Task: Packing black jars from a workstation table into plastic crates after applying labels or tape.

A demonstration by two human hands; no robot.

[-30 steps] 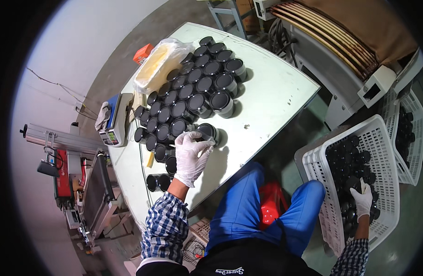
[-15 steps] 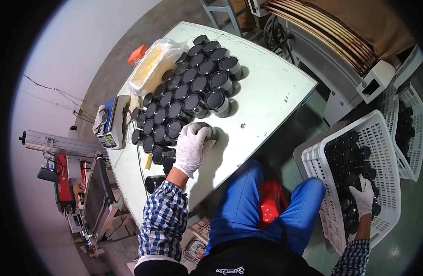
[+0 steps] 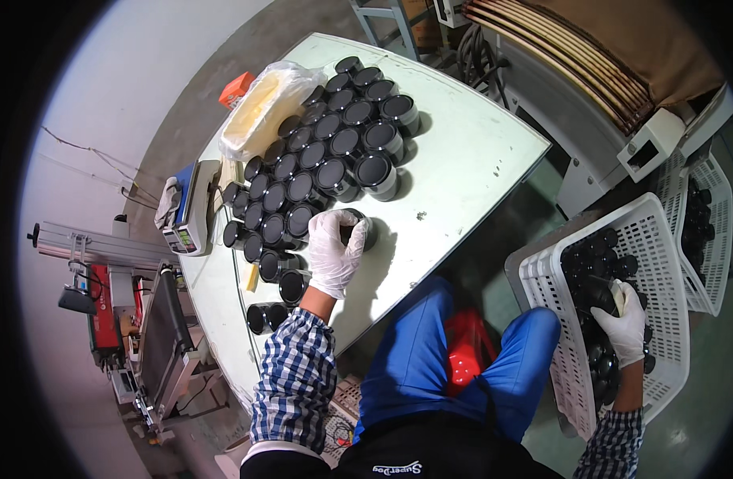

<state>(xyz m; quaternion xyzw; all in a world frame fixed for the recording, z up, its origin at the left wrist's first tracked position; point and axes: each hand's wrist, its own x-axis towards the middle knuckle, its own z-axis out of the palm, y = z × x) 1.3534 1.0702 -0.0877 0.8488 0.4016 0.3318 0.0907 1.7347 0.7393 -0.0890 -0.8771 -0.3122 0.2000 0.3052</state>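
Note:
My left hand (image 3: 334, 255), in a white glove, is on the table with its fingers curled round the left side of a black-lidded jar (image 3: 358, 229). That jar stands at the near edge of a group of clear jars with black lids (image 3: 346, 143). Low on the right, my gloved right hand (image 3: 624, 323) reaches into a white plastic basket (image 3: 671, 263) of black-lidded jars. Its fingers are closed round one jar (image 3: 595, 296), and something pale shows between thumb and fingers.
On the pale table (image 3: 470, 176) sit a plastic-lined tub (image 3: 262, 108), an orange box (image 3: 236, 89) and a scale (image 3: 192, 209). A second basket (image 3: 719, 231) stands behind the first. A red stool (image 3: 467, 351) is between my knees; a grey machine (image 3: 566, 104) is at far right.
My left hand has shifted from over the lid to the jar's left side, baring more of the lid. My right hand has risen slightly with its jar and moved a little away from me.

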